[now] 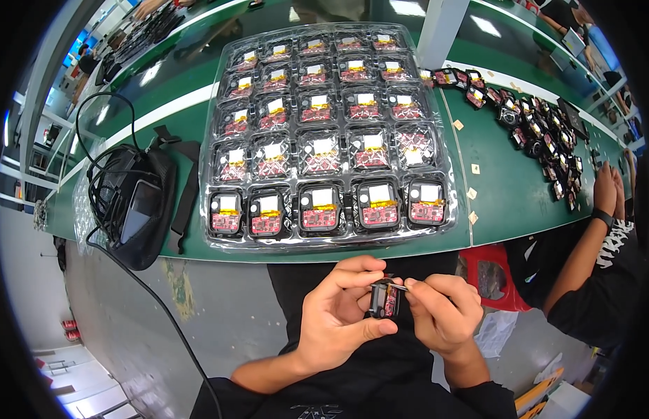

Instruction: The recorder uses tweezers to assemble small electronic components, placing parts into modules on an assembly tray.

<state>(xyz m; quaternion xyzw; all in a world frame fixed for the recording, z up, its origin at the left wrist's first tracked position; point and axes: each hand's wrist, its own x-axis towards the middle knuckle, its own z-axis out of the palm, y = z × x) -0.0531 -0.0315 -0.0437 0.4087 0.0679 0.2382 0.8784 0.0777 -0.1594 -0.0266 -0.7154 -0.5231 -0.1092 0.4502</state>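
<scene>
Between the fingers and thumb of my left hand (345, 300) is a small black-cased electronic module (385, 299), tilted on its side so its red circuit board partly shows. My right hand (447, 307) is closed in a pinch at the module's upper right edge. A thin greyish sliver shows at those fingertips; whether it is a tool or part of the module I cannot tell. Both hands are over my lap, just short of the table edge. Beyond them a clear plastic tray (324, 242) carries rows of similar modules with red boards, white pads and yellow tape.
A black bag-like case (153, 230) with coiled cable and a phone-like device lies left on the green table (492, 223). Many loose modules (541, 133) are heaped at right. A co-worker's arm (583, 241) reaches in there. A red plastic stool (502, 279) stands below.
</scene>
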